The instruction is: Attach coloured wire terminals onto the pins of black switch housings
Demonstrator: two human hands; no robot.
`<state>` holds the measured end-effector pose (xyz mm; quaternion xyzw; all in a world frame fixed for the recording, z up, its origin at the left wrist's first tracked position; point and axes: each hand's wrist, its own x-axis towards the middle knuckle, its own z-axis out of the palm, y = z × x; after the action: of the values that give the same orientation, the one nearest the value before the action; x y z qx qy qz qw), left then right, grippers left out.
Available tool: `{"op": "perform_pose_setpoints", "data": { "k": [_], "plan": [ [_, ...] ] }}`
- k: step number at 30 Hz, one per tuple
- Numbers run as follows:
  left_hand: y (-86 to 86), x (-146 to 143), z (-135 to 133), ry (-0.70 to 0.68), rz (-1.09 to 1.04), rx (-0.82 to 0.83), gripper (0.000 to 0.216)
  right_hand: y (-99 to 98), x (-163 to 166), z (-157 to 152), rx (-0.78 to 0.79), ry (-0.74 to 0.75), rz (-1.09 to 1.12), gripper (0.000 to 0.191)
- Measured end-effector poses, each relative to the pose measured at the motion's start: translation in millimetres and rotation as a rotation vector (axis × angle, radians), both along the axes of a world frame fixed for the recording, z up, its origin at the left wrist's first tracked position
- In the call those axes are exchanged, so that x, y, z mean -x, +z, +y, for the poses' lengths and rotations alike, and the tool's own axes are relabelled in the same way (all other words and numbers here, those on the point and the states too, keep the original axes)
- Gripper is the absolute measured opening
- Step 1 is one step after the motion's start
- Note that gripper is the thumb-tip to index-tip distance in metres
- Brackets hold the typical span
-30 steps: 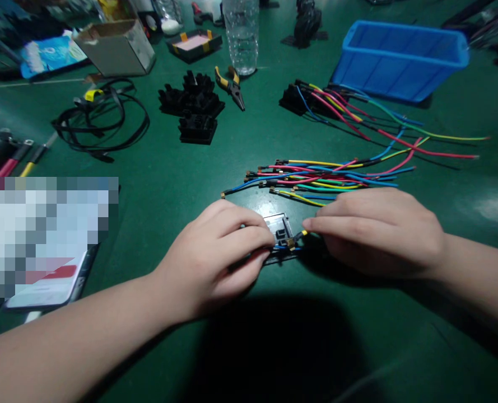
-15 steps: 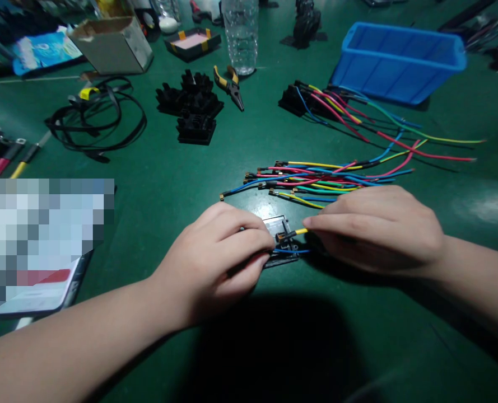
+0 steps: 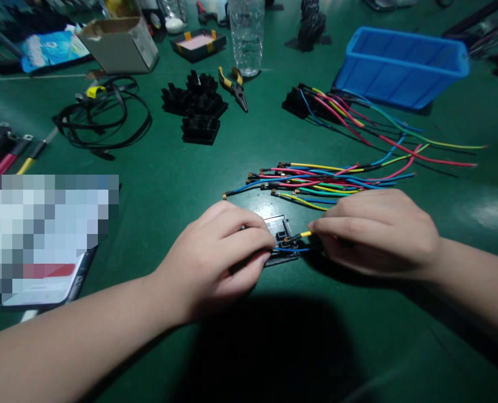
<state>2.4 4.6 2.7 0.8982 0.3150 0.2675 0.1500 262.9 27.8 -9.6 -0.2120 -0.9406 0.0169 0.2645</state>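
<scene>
My left hand is closed on the left side of a small black plastic socket housing, which lies on the green table and is partly hidden by the fingers. A blue wire runs out of the housing to the right, under my right hand. My right hand pinches a yellow wire between thumb and fingers. The black-sleeved end of that wire, with its metal terminal, is over the right part of the housing; whether it touches is unclear.
Just beyond my hands lies a bundle of coloured wires. Farther back are black housings, yellow-handled pliers, a wired housing, a bottle and a blue bin. A phone and a coiled cable sit left.
The yellow wire's terminal has shifted slightly right and down relative to the housing, drawn back with my right hand. My left hand keeps its hold. The whole view has shifted slightly.
</scene>
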Motion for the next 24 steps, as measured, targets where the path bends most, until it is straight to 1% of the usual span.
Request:
{"op": "perform_pose_setpoints", "data": {
  "k": [5, 9, 19, 24],
  "plan": [
    [-1.4, 0.0, 0.6, -0.004, -0.002, 0.003, 0.011, 2.1, 0.5, -0.1, -0.034, -0.006, -0.008, 0.017],
    [-1.5, 0.2, 1.0, -0.003, -0.003, 0.007, 0.012, 1.7, 0.4, -0.3, -0.049, -0.002, -0.010, 0.019],
    [0.0, -0.6, 0.8, 0.010, -0.011, -0.005, 0.012, 3.5, -1.4, -1.1, -0.014, 0.032, -0.067, 0.021],
    [0.1, -0.4, 1.2, 0.009, -0.003, -0.014, 0.012, 1.4, -0.9, -0.4, -0.002, 0.045, -0.059, 0.021]
  ]
}}
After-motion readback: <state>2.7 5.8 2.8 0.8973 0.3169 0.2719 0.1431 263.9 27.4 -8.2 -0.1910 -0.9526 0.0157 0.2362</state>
